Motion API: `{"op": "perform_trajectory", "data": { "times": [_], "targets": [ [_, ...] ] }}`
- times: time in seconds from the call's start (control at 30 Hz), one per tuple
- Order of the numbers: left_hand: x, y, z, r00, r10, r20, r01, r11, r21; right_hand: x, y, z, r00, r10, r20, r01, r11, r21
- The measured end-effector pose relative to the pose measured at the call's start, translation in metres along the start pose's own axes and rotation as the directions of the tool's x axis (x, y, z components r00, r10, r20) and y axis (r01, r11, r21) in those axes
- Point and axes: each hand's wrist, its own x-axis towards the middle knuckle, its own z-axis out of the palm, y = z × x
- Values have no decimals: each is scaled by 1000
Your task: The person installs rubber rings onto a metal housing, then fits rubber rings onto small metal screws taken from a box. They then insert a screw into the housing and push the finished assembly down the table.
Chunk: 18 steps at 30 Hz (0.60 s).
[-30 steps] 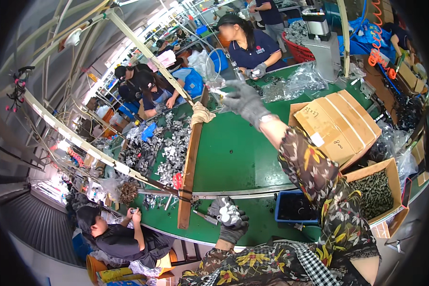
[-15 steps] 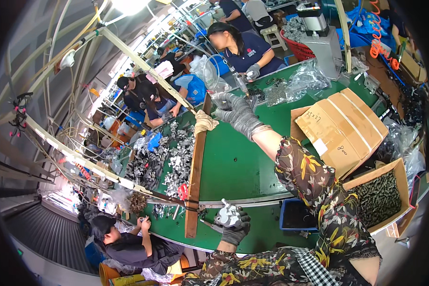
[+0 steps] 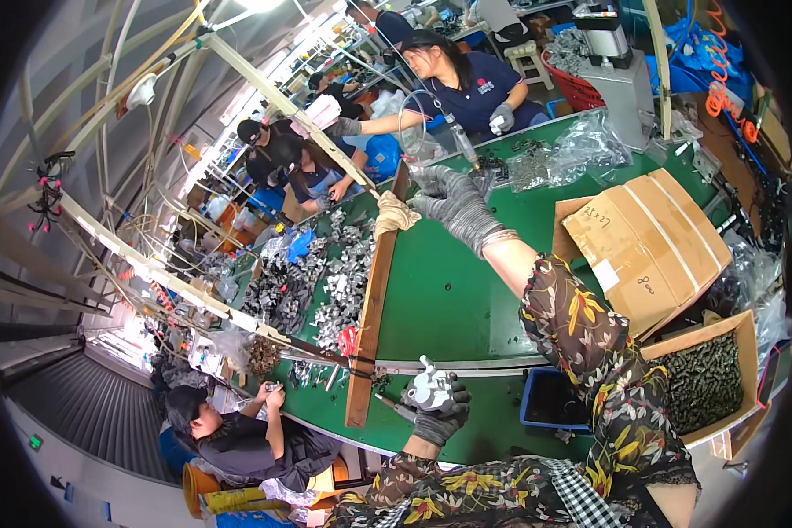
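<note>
My left hand (image 3: 441, 421), in a dark grey glove, is closed around a silver cast metal part (image 3: 431, 387) above the near strip of green table. A slim stick-like tool with a dark tip (image 3: 394, 406) shows beside its fingers; whether the hand holds it I cannot tell. My right hand (image 3: 462, 209), in a grey knitted glove, reaches far across the table. Its thumb stands apart from the fingers, and nothing clear shows between them. Close by are a wooden beam (image 3: 375, 304) with a beige cloth (image 3: 395, 214) tied on it and a hanging powered screwdriver (image 3: 460, 141).
Right of my arm stand a cardboard box (image 3: 647, 238), a carton of small dark parts (image 3: 700, 383) and a blue tray (image 3: 550, 400). Left of the beam lie heaped metal parts (image 3: 343, 299). Co-workers sit across (image 3: 475, 88) and at the lower left (image 3: 246, 431).
The view has shifted slightly, moving the scene right and a little up. The co-worker across has stretched an arm out to the left. My hands keep nearly the same poses.
</note>
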Motion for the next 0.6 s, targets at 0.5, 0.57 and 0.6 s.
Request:
{"op": "perform_trajectory", "data": {
  "times": [0.5,0.57,0.6],
  "targets": [
    [2,4,-7,999,-39,-5,39,998,-39,-4,-18,2,996,84,2,-84,996,-23],
    [2,3,-8,999,-44,-7,44,998,-34,-4,-16,-2,997,80,-8,-80,997,-19],
    [3,3,-7,999,-45,-8,45,999,-31,-5,-16,-4,998,66,-15,-66,998,-19]
  ]
}}
